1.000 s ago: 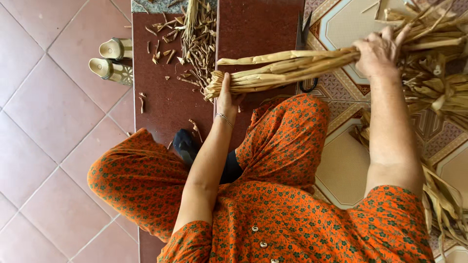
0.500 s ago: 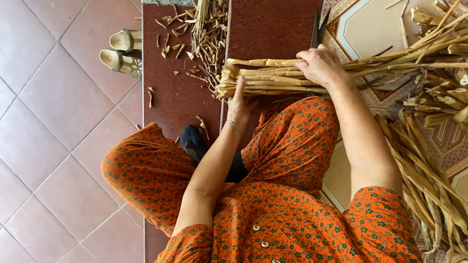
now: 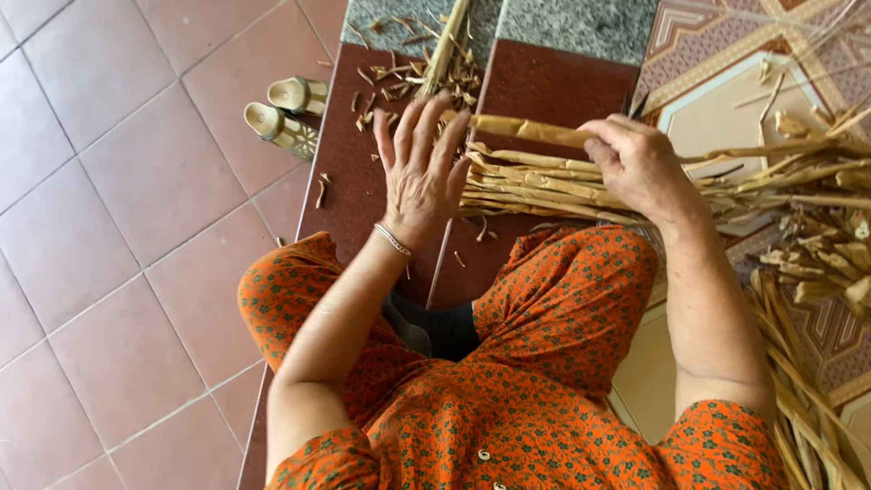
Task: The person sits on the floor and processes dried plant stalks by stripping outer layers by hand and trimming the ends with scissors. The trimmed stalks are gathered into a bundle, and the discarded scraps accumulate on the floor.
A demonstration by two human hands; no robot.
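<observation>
**Hands on the stalk bundle**

Our right hand (image 3: pixel 635 163) grips a bundle (image 3: pixel 535 177) of dry tan stalks, laid across the dark red step (image 3: pixel 354 195) w/ cut ends near its middle. Left hand (image 3: pixel 419 168) is spread wide, palm flat vs. those ends. Sandals (image 3: pixel 286 113) sit just off the step's left edge; scraps (image 3: pixel 399 82) litter its far end.
</observation>
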